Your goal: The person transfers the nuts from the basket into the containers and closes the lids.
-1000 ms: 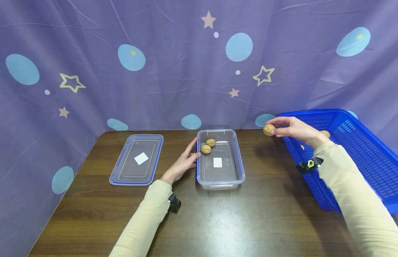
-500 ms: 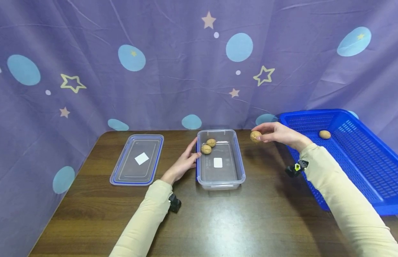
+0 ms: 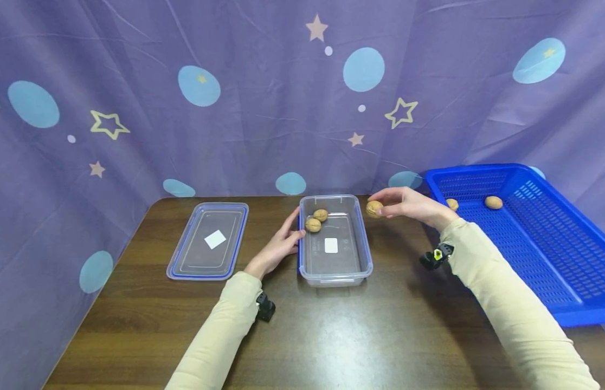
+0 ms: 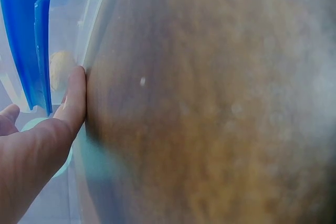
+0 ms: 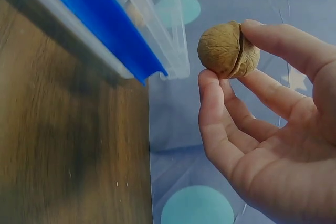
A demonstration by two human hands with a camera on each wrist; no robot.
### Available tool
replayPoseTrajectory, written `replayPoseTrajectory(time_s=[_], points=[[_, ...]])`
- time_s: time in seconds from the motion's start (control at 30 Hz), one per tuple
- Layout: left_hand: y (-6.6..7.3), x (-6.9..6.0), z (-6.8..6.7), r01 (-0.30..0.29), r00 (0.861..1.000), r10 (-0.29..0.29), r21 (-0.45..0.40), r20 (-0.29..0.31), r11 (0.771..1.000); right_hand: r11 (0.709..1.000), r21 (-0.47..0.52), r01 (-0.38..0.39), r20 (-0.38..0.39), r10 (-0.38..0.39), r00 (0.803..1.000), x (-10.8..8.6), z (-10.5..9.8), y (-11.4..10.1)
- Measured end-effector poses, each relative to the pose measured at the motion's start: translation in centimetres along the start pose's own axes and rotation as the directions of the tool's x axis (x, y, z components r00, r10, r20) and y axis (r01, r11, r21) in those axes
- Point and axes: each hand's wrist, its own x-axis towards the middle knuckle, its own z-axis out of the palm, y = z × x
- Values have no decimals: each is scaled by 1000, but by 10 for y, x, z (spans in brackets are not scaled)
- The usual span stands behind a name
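Observation:
A clear plastic food container [image 3: 334, 264] stands without its lid at the middle of the table, two walnuts [image 3: 313, 225] inside against its left wall. Along that wall lies my left hand [image 3: 275, 249], fingers extended and touching the side; in the left wrist view the thumb [image 4: 74, 98] presses on the plastic. My right hand [image 3: 412, 208] pinches another walnut [image 5: 228, 51] between thumb and fingertips, just outside the container's right rim near its far end. A blue side latch [image 5: 105, 19] hangs down close to that walnut in the right wrist view.
A blue plastic basket [image 3: 536, 254] stands at the right, with two walnuts [image 3: 493, 202] visible near its far end. The container's clear lid [image 3: 195, 265] lies flat on the left of the wooden table [image 3: 302, 346]. A purple curtain [image 3: 283, 124] hangs behind.
My right hand has moved left from the basket's edge to beside the container, carrying the walnut and lowering slightly. A basket walnut has come into view behind it. The left hand has stayed put.

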Motion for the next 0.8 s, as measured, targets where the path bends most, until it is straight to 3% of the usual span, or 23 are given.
replayPoseTrajectory(time_s=[0.6, 0.8], points=[[1, 0, 0, -12, 1000, 12, -4, -10, 1000, 997, -24, 79, 42, -78, 996, 15, 29, 1], [2, -1, 1, -2, 1000, 2, -14, -14, 1000, 996, 45, 83, 67, -85, 994, 20, 45, -1]])
